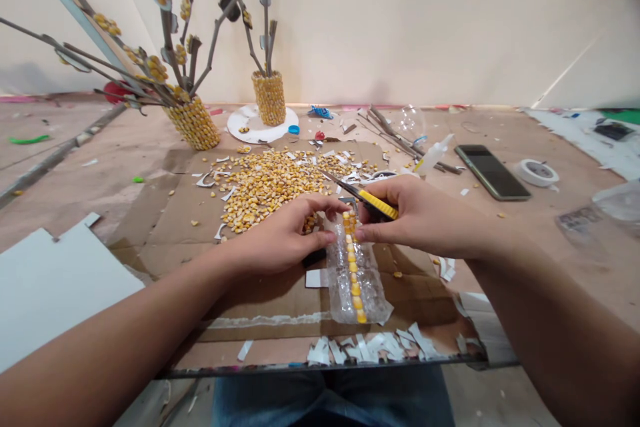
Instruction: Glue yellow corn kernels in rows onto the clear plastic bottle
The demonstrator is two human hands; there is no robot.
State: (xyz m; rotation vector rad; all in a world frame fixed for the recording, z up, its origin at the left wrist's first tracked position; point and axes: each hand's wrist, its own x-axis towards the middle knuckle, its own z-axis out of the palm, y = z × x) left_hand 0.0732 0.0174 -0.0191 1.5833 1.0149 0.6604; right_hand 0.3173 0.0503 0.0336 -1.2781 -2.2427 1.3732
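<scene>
A clear plastic piece (337, 290) with a row of yellow corn kernels (353, 267) down its middle lies in front of me. My left hand (295, 230) is closed at its upper left edge, thumb and forefinger pinching the plastic beside the kernels. My right hand (425, 217) grips a pointed tool with a yellow and black handle (379, 205), its thin blade aimed to the upper left. The right thumb touches the top of the kernel row. A loose heap of kernels (270, 180) spreads on the cardboard (165, 230) behind my hands.
Two kernel-covered pots (193, 123) (269, 99) with twigs stand at the back, one on a white disc (235, 123). A phone (493, 172), tape roll (537, 172), glue bottle (434, 153) and sticks lie right. White sheet (65, 287) lies left; paper scraps (373, 347) line the front edge.
</scene>
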